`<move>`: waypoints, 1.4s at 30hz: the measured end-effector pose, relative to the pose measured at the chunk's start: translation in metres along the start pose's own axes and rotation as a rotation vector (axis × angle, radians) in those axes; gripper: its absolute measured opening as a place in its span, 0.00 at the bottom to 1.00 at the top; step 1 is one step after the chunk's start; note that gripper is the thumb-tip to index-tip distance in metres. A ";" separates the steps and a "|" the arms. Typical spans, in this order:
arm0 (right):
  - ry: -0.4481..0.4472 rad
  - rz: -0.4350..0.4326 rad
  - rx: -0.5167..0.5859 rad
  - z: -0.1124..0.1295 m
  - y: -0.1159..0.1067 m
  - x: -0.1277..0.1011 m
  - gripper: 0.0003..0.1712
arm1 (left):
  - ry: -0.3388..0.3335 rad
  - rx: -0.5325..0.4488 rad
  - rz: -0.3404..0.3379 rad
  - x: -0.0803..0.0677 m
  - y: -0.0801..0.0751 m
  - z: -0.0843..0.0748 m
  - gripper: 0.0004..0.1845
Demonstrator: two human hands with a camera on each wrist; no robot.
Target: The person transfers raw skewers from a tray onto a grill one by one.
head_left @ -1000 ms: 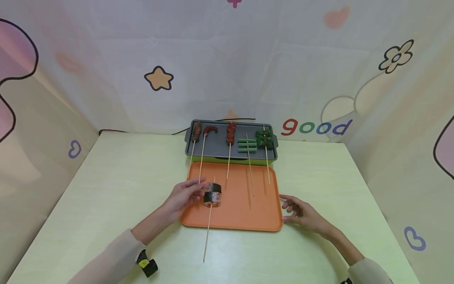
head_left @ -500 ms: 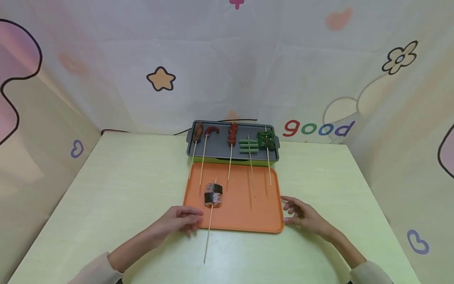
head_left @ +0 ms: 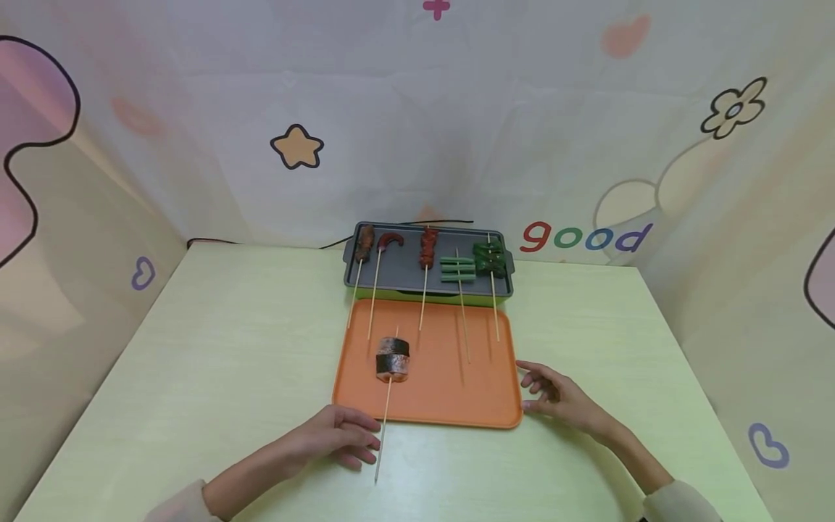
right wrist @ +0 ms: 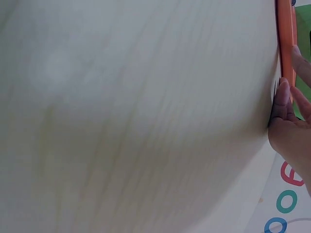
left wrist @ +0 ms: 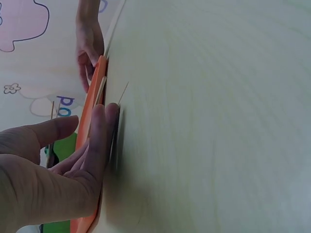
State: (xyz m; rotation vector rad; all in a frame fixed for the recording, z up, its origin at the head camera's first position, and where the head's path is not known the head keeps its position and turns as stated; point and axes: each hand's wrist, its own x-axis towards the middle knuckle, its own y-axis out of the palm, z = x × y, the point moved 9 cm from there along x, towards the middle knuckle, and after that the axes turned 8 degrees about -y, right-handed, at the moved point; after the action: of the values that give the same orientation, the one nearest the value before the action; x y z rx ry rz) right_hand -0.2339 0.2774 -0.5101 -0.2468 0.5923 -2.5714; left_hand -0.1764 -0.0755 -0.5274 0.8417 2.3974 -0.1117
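With the skewer [head_left: 388, 384] lying half on the tray [head_left: 457, 406], its stick overhanging the surface [head_left: 215, 348], the open left hand [head_left: 335, 438] should pinch that stick low while the relaxed right hand [head_left: 561, 399] steadies the tray edge

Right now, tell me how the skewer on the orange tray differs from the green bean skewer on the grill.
The tray skewer carries two thick, dark-banded brown chunks; the bean skewer carries thin green sticks laid crosswise. The tray skewer's food rests on the orange tray, its stick end overhanging the table beside the left hand; the bean skewer's food sits on the grey grill. Both have thin wooden sticks.
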 end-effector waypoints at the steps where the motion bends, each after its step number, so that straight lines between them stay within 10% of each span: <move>1: -0.001 0.000 0.001 0.000 0.000 0.000 0.39 | -0.007 -0.007 0.007 0.001 0.002 0.001 0.22; 17: -0.024 -0.003 0.002 0.003 0.001 0.000 0.39 | -0.048 -0.089 0.155 -0.002 0.024 0.011 0.21; 42: -0.017 -0.001 0.014 0.000 0.001 0.000 0.39 | 0.048 -0.066 0.036 -0.003 0.002 0.001 0.27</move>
State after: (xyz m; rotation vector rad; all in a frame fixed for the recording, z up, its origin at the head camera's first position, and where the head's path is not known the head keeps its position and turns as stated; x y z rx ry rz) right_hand -0.2333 0.2765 -0.5110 -0.2635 0.5687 -2.5708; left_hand -0.1727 -0.0756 -0.5262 0.8647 2.4152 0.0021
